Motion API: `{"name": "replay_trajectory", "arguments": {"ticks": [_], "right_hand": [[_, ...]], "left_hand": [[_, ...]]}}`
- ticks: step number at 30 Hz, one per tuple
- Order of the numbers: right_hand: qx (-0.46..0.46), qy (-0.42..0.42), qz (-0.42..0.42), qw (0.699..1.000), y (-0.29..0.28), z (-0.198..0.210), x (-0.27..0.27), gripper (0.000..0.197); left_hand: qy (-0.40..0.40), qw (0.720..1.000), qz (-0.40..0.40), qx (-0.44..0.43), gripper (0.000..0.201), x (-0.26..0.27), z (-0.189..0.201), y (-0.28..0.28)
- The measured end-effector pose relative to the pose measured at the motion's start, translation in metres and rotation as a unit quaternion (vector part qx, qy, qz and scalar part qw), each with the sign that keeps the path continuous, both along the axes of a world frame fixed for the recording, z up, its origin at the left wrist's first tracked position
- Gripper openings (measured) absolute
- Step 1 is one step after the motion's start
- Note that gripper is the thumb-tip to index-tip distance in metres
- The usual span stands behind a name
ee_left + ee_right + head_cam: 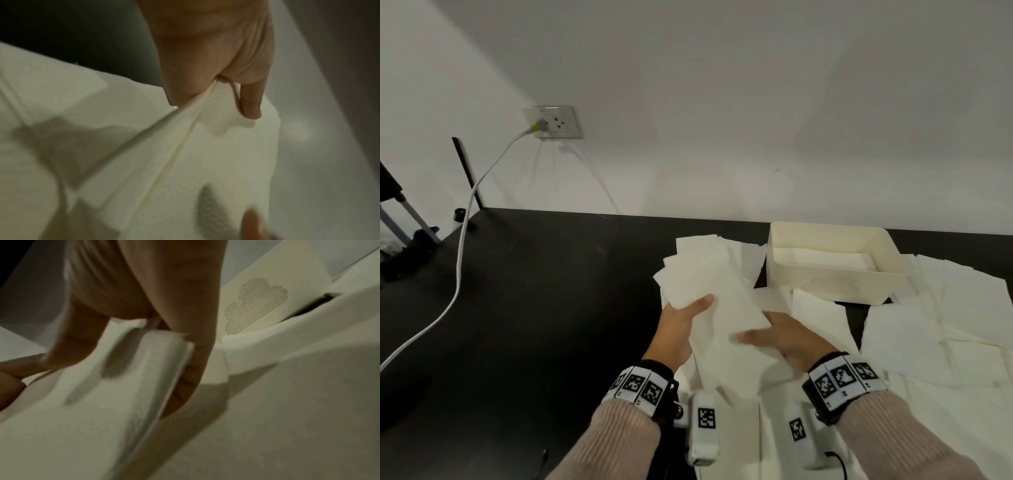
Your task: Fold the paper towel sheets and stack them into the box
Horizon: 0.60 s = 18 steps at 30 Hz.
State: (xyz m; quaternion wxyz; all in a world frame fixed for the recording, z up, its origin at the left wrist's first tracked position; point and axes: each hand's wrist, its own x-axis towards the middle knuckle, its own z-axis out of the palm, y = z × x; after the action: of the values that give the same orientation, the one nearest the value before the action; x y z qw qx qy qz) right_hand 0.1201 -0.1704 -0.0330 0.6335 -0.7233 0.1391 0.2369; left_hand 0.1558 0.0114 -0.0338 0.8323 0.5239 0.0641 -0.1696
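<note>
Far left of the head view, a white cable [460, 260] runs from a wall socket [553, 121] down across the black table [534, 291]. Nothing there matters to the job.

Towards the centre, the left hand [678, 329] grips the near-left edge of a folded paper towel sheet [709, 298], thumb on top, fingers underneath. The wrist view shows the paper pinched in the crook of the thumb, layers bunching at the grip. Just right of it, the right hand [784, 337] holds the sheet's lower right end, thumb over the top and fingers curled below. The sheet is raised above the table, a long narrow strip slanting up and to the left, soft, white, faintly embossed.

I'd judge the fold is nearly finished. The next move would be one more fold or a carry to the box [832, 270], which stands in the right half of the frame at the table's far edge. Some folded paper already lies inside it. Placing it would call for keeping the layers aligned.

Loose sheets [945, 325] lie spread flat beside and below the box, still to do.
</note>
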Motion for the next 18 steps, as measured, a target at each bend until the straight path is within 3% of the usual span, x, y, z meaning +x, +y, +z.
{"name": "replay_trajectory", "arguments": {"ticks": [3, 5, 8, 10, 14, 16, 18], "right_hand": [[-0.062, -0.022, 0.054, 0.996, -0.015, 0.004, -0.011, 0.053], [-0.078, -0.050, -0.022, 0.995, -0.032, 0.009, -0.014, 0.037], [-0.070, -0.106, -0.152, 0.980, -0.060, 0.022, -0.020, 0.029], [-0.063, -0.153, -0.205, 0.965, -0.076, 0.031, -0.026, 0.022], [-0.051, -0.220, -0.217, 0.950, -0.091, 0.043, -0.042, 0.013], [-0.052, -0.200, -0.214, 0.955, -0.096, 0.033, -0.045, 0.016], [-0.055, -0.150, -0.201, 0.966, -0.102, 0.012, -0.047, 0.042]], "left_hand": [[-0.016, 0.999, 0.019, -0.043, 0.057, -0.001, 0.006, 0.001], [-0.028, 0.998, 0.025, -0.045, 0.054, -0.002, 0.008, 0.001], [-0.036, 0.999, 0.012, -0.028, 0.047, -0.005, 0.006, 0.004], [-0.045, 0.998, -0.014, 0.029, 0.044, -0.007, 0.003, 0.005], [-0.085, 0.980, -0.072, 0.165, 0.036, -0.007, -0.005, -0.002], [-0.105, 0.967, -0.089, 0.216, 0.030, -0.006, -0.008, -0.006], [-0.124, 0.956, -0.107, 0.242, 0.027, -0.007, -0.009, -0.010]]}}
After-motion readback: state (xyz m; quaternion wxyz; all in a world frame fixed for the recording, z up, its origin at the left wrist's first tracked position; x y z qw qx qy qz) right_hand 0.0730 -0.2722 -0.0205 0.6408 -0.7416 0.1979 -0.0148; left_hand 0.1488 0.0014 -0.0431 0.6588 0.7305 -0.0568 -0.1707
